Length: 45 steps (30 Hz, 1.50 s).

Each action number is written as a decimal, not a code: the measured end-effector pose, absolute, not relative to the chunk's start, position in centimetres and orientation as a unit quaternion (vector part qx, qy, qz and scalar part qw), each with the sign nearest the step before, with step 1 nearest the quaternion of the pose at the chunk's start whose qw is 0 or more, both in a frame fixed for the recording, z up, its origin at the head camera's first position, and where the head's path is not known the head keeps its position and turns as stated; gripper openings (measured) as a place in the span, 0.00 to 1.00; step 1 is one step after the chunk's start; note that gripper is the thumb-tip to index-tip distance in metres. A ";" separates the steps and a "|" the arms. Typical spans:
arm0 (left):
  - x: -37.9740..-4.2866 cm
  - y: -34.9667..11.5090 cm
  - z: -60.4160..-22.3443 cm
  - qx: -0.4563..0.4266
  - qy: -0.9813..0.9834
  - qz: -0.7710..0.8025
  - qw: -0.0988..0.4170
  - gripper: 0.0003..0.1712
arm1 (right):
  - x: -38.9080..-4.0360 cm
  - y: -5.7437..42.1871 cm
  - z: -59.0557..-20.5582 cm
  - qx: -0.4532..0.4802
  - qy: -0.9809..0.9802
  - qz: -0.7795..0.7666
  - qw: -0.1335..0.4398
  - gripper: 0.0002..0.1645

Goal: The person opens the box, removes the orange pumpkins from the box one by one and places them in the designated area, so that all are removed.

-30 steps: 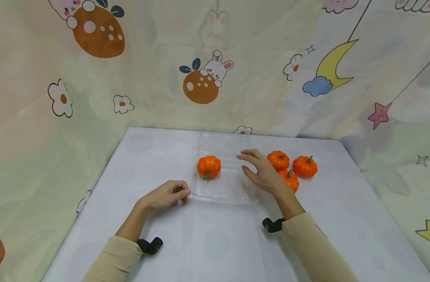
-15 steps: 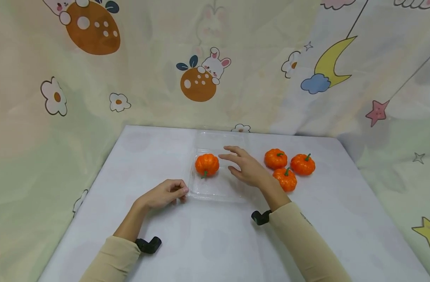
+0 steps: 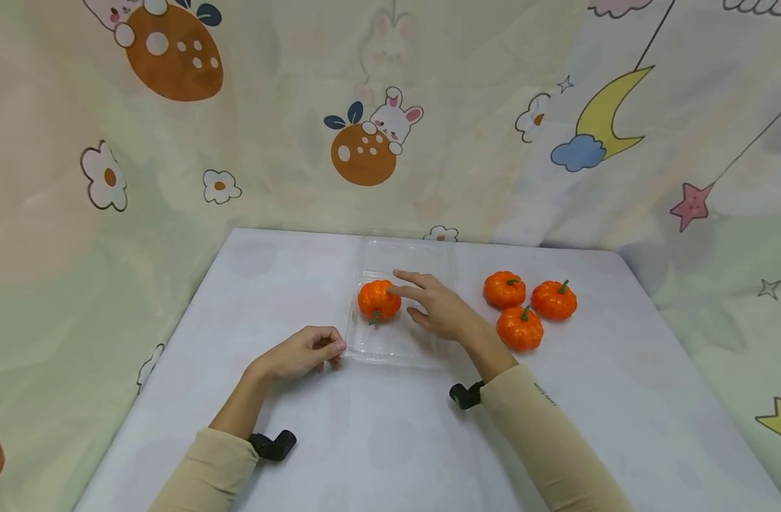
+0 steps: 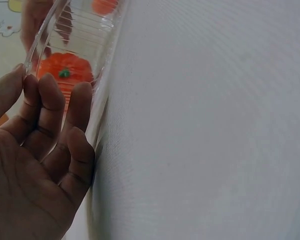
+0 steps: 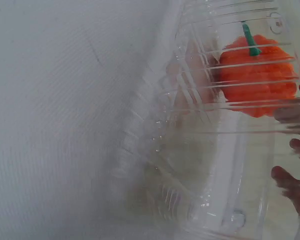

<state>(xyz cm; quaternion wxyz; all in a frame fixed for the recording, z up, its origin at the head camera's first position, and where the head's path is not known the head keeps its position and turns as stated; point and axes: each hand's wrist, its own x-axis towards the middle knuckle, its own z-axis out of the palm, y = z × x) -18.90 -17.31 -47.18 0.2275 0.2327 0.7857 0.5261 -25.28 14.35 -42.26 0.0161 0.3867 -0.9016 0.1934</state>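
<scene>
My left hand (image 3: 301,352) pinches the near left corner of a clear plastic clamshell box (image 3: 397,359) between thumb and forefinger. In the left wrist view, the thumb and forefinger meet at the rim, the other fingers bent beside the wall. A small orange toy pumpkin (image 3: 373,300) with a green stem sits in the left part of the box; the right wrist view shows this pumpkin (image 5: 257,75) through the ribbed wall. Over the box, my right hand (image 3: 438,309) has its fingers spread, and one fingertip overlaps the pumpkin's right side.
To the right of the box, three more orange pumpkins (image 3: 520,328) stand close together on the white tabletop (image 3: 390,441). The clear lid (image 3: 406,256) lies folded back behind the box. A patterned cloth (image 3: 275,142) hangs behind the table.
My right hand has moved left, from beside the three pumpkins to the pumpkin in the box. The left hand stays at the box's corner.
</scene>
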 end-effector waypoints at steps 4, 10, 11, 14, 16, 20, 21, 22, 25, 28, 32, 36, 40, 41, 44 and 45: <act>-18.8 -17.3 -47.3 0.232 0.785 0.526 0.230 0.16 | -25.1 13.9 -42.3 0.387 -0.905 0.175 0.004 0.33; -18.8 -17.3 -47.2 0.234 0.788 0.522 0.228 0.16 | -24.8 13.4 -42.6 0.360 -0.918 0.165 -0.030 0.39; -18.8 -17.3 -47.2 0.236 0.788 0.521 0.227 0.16 | -24.7 13.3 -42.6 0.356 -0.919 0.166 -0.035 0.39; -18.7 -17.3 -47.1 0.234 0.790 0.520 0.227 0.17 | -24.6 13.1 -42.8 0.355 -0.917 0.175 -0.043 0.41; -18.7 -17.3 -47.1 0.232 0.790 0.520 0.228 0.16 | -24.4 12.9 -43.0 0.357 -0.914 0.184 -0.047 0.43; -18.7 -17.2 -47.1 0.227 0.788 0.524 0.232 0.15 | -24.4 12.6 -43.1 0.367 -0.905 0.212 -0.047 0.44; -18.7 -17.2 -47.1 0.228 0.787 0.524 0.232 0.15 | -24.4 12.5 -43.0 0.369 -0.903 0.214 -0.046 0.44; -18.7 -17.2 -47.1 0.227 0.787 0.525 0.233 0.15 | -24.4 12.4 -43.0 0.371 -0.902 0.217 -0.046 0.43; -18.7 -17.2 -47.1 0.227 0.787 0.524 0.233 0.15 | -24.3 12.0 -42.8 0.372 -0.900 0.222 -0.053 0.42; -18.7 -17.2 -47.0 0.228 0.787 0.524 0.234 0.16 | -24.2 11.6 -42.8 0.368 -0.901 0.224 -0.061 0.43; -18.7 -17.1 -47.1 0.232 0.784 0.527 0.232 0.16 | -24.0 11.3 -42.9 0.366 -0.905 0.211 -0.053 0.47; -18.8 -17.1 -47.2 0.235 0.782 0.529 0.230 0.15 | -23.9 11.2 -42.9 0.356 -0.912 0.199 -0.049 0.46; -18.8 -17.2 -47.1 0.232 0.783 0.528 0.233 0.16 | -23.8 11.2 -42.8 0.343 -0.913 0.209 -0.072 0.49; -18.8 -17.1 -47.1 0.230 0.783 0.528 0.234 0.16 | -23.7 11.2 -42.8 0.341 -0.912 0.214 -0.078 0.50; -18.7 -17.2 -46.9 0.227 0.784 0.527 0.235 0.16 | -23.6 11.3 -42.7 0.351 -0.908 0.215 -0.082 0.47; -18.7 -17.2 -46.9 0.226 0.784 0.527 0.236 0.16 | -23.5 11.3 -42.7 0.356 -0.906 0.214 -0.079 0.45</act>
